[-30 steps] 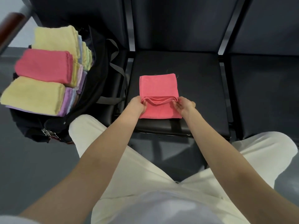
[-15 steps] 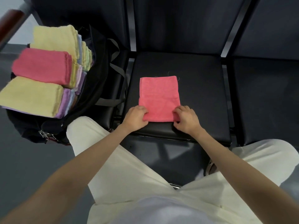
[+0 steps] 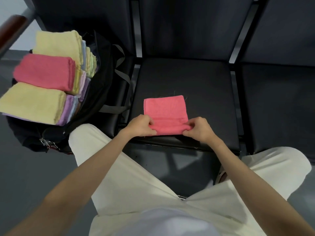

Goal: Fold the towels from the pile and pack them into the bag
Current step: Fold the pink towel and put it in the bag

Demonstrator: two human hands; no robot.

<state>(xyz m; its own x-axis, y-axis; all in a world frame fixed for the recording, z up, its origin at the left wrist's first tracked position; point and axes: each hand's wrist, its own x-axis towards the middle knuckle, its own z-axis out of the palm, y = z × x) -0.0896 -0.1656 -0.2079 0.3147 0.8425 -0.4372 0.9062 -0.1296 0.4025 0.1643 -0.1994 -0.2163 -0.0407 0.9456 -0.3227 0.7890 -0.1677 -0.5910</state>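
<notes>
Left hand (image 3: 142, 125), right hand (image 3: 199, 129) pinching near folded edge of pink towel (image 3: 165, 109) on seat (image 3: 204, 86), arms extended.

- A black padded seat (image 3: 185, 82) fills the middle of the view, its front edge toward six o'clock.
- Its dark backrest (image 3: 190, 26) rises at twelve o'clock.
- A second black seat (image 3: 279, 106) lies at three o'clock, just beside the first, with its own dark backrest (image 3: 286, 29) at two o'clock.
- A pale metal frame bar (image 3: 239, 40) runs slanted between the two backrests.
- A brown wooden armrest (image 3: 12, 29), blurred, sits at ten o'clock.
- Grey floor (image 3: 30, 171) shows at eight o'clock.
- Cream trousers (image 3: 129, 181) spread from the centre to six o'clock.
- A white shirt (image 3: 167, 223) shows at the bottom edge.
</notes>
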